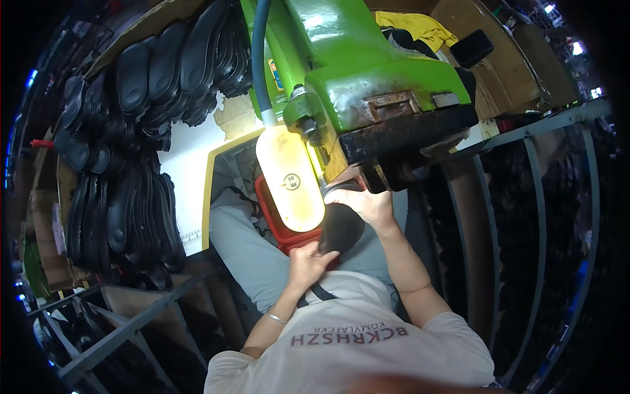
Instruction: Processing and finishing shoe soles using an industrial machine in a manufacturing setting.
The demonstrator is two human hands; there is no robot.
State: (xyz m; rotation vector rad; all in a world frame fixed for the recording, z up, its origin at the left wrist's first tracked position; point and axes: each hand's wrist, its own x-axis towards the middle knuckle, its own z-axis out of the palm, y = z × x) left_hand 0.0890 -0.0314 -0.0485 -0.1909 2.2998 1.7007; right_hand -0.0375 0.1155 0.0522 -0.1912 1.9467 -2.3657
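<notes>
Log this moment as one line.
left hand: holds black shoe sole, near end | right hand: holds far end | green machine: ahead | stacked black soles: left side

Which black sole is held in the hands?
The black sole between left hand and right hand, by the green machine; the stacked soles at left are untouched.

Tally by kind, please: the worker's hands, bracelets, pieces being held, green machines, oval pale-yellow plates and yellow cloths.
Hands: 2, left hand and right hand
Bracelet: 1
Held black piece: 1
Green machine: 1
Oval plate: 1
Yellow cloth: 1
Total: 7
</notes>
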